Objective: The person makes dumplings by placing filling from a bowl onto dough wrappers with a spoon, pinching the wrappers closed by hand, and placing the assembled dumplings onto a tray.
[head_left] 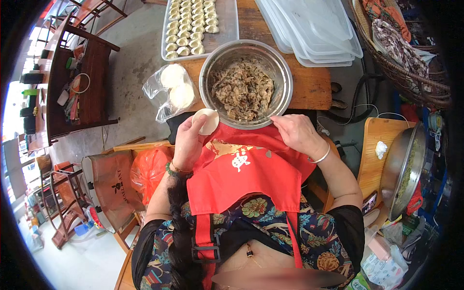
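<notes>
My left hand (190, 139) pinches a round dough wrapper (210, 121) between thumb and fingers, just left of the metal bowl's near edge. The steel bowl (284, 98) holds a dark, chopped filling (243, 88). At the bowl's near right rim is my right hand (299, 132), its fingertips drawn together. Whether something thin sits between them cannot be made out. More round wrappers (181, 95) lie stacked in a clear plastic bag (157, 88) to the bowl's left. Beyond it, folded dumplings (184, 34) stand in rows on a translucent plastic tray (226, 36).
Stacked translucent lids or trays (315, 32) occupy the wooden table's (311, 87) far right. A wicker basket (384, 54) with cloths is at right. Below it, a large metal basin (402, 174) leans on a wooden chair (373, 159). A red plastic bag (151, 168) sits at left.
</notes>
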Action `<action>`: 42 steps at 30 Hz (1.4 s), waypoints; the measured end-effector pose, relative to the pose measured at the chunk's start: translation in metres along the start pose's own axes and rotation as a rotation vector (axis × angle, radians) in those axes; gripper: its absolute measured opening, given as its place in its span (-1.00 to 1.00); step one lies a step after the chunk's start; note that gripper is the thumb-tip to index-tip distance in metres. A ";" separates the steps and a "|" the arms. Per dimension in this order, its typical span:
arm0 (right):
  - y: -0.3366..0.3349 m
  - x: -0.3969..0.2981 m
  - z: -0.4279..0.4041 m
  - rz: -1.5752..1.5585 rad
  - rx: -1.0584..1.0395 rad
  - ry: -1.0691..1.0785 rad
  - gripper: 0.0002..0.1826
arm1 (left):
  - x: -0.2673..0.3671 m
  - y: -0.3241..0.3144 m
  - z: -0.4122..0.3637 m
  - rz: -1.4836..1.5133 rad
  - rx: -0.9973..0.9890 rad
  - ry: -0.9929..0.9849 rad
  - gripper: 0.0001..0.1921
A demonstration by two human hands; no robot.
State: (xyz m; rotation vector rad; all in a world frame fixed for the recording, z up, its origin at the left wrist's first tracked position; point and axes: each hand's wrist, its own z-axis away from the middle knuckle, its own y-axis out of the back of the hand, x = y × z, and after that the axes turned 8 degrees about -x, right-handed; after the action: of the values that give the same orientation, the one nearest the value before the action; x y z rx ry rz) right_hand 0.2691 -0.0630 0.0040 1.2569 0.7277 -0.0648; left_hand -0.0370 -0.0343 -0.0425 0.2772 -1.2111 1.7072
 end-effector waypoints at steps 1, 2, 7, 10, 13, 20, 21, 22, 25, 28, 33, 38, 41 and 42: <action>-0.001 -0.001 0.001 0.000 -0.001 0.000 -0.82 | 0.001 -0.001 0.000 0.001 0.000 0.000 -0.72; -0.001 -0.001 0.002 -0.021 0.011 0.001 -0.82 | 0.002 -0.002 0.000 -0.019 -0.003 -0.002 -0.72; 0.002 -0.011 0.003 -0.097 -0.007 -0.009 -0.82 | 0.001 -0.002 0.001 -0.011 0.000 0.001 -0.73; 0.002 -0.014 0.002 -0.158 -0.003 -0.012 -0.82 | 0.001 -0.002 0.001 -0.024 0.003 0.001 -0.73; -0.002 -0.009 0.000 -0.226 -0.007 -0.030 -0.81 | 0.002 0.000 0.001 -0.015 -0.007 0.006 -0.73; -0.011 -0.004 -0.009 -0.717 -0.126 -0.256 -0.76 | 0.002 0.005 0.005 0.064 0.007 0.041 -0.74; -0.013 -0.001 -0.011 -0.877 -0.137 -0.293 -0.76 | 0.004 0.006 0.006 0.072 0.006 0.044 -0.74; -0.012 0.000 -0.011 -0.875 -0.137 -0.288 -0.76 | 0.006 0.007 0.008 0.072 0.007 0.039 -0.74; -0.004 0.000 -0.014 -1.137 -0.211 -0.363 -0.74 | 0.021 -0.002 0.020 0.058 0.016 0.012 -0.73; 0.010 -0.014 -0.014 -1.094 -0.181 -0.323 -0.75 | 0.028 -0.015 0.025 0.089 0.016 -0.047 -0.69; 0.009 -0.041 -0.017 -0.585 0.213 0.096 -0.77 | 0.027 -0.029 0.006 0.259 -0.121 0.092 -0.52; 0.011 -0.052 -0.017 -0.027 0.156 0.232 -0.61 | 0.026 -0.040 0.001 0.291 -0.282 0.153 -0.42; 0.009 -0.050 -0.014 0.081 0.129 0.226 -0.58 | 0.024 -0.038 -0.003 0.389 -0.403 0.130 -0.49; 0.008 -0.048 -0.015 0.081 0.128 0.225 -0.58 | 0.025 -0.040 -0.003 0.389 -0.404 0.131 -0.49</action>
State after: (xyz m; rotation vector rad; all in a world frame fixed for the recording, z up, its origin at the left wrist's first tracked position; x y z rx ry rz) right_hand 0.2281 -0.0638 0.0344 1.4299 0.8761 0.0998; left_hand -0.0159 -0.0169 -0.0036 -0.3290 -1.5458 1.7196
